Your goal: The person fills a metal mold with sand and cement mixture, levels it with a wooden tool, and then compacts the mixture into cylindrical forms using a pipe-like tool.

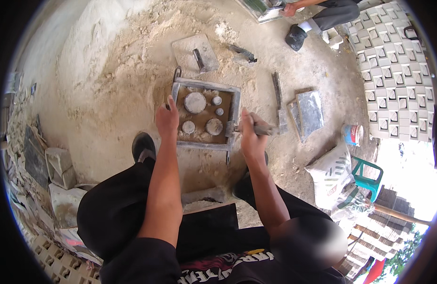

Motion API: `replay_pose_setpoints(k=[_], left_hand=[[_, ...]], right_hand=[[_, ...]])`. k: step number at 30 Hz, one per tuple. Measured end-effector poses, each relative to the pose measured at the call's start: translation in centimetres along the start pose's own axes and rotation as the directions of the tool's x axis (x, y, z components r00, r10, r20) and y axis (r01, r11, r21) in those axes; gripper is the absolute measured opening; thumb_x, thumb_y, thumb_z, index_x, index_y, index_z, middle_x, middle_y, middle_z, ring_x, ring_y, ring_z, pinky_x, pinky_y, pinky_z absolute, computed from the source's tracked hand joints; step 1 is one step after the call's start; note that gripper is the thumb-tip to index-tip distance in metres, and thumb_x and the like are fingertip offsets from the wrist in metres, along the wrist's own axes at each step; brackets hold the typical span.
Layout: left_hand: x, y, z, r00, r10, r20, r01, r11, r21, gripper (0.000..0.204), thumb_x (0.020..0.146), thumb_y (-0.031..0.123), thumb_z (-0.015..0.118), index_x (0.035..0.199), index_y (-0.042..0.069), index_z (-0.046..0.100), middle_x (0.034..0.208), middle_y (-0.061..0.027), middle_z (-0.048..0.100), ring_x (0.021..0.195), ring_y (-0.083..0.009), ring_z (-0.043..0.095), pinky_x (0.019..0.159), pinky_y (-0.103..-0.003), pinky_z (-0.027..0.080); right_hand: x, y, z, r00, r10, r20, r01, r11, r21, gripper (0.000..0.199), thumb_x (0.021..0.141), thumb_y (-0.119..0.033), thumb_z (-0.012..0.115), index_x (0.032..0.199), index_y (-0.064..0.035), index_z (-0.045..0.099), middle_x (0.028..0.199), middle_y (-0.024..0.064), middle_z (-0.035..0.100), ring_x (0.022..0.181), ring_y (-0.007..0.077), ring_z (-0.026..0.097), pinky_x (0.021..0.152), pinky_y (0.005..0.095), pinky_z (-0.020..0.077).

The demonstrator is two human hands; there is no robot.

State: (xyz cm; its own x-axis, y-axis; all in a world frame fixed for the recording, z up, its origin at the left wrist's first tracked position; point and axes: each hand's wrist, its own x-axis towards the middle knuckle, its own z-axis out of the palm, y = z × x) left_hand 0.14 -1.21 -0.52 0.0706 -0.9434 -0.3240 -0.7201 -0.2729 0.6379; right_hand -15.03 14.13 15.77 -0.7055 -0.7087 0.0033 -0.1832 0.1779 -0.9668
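A square metal-edged mold frame [206, 85] lies on the ground between my feet. Inside it, several round grey discs [195, 102] of different sizes sit in brown sandy material [199, 122]. My left hand [167, 119] is at the frame's left side, its fingers curled against the bar; what they grip is partly hidden. My right hand [254, 137] is closed round the handle of a hammer-like tool [265, 129]. That tool lies sideways, and its blocky head meets the frame's right bar.
A float trowel [198, 59] lies beyond the frame. Flat plates [309, 113] and a long bar [277, 90] are to the right, with a bucket [353, 135], sack [331, 175] and green stool [368, 177]. Stacked pierced blocks [391, 71] stand far right; another person's hand [289, 9] shows at the top.
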Motion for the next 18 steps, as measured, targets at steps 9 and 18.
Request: replay_pose_setpoints(k=[9, 18], left_hand=[[0.3, 0.5, -0.1, 0.994, -0.103, -0.042, 0.104, 0.994, 0.031, 0.065, 0.097, 0.051, 0.031, 0.104, -0.002, 0.069, 0.105, -0.0259, 0.065, 0.101, -0.0427, 0.061, 0.091, -0.054, 0.044], [0.6, -0.2, 0.6, 0.995, -0.056, -0.078, 0.064, 0.993, 0.102, 0.065, 0.097, 0.047, 0.03, 0.099, -0.005, 0.068, 0.102, -0.0287, 0.064, 0.1, -0.0434, 0.061, 0.09, -0.053, 0.044]], right_hand=[[-1.7, 0.9, -0.9, 0.998, -0.003, -0.059, 0.018, 0.966, 0.256, 0.043, 0.099, -0.022, 0.053, 0.06, -0.0053, 0.042, 0.054, -0.0046, 0.038, 0.051, 0.0061, 0.033, 0.048, 0.0281, 0.0262], [-2.4, -1.0, -1.7, 0.997, 0.029, -0.078, -0.012, 0.978, 0.208, 0.044, 0.098, -0.02, 0.05, 0.057, -0.0075, 0.042, 0.052, -0.0026, 0.042, 0.051, 0.0064, 0.031, 0.047, 0.028, 0.024]])
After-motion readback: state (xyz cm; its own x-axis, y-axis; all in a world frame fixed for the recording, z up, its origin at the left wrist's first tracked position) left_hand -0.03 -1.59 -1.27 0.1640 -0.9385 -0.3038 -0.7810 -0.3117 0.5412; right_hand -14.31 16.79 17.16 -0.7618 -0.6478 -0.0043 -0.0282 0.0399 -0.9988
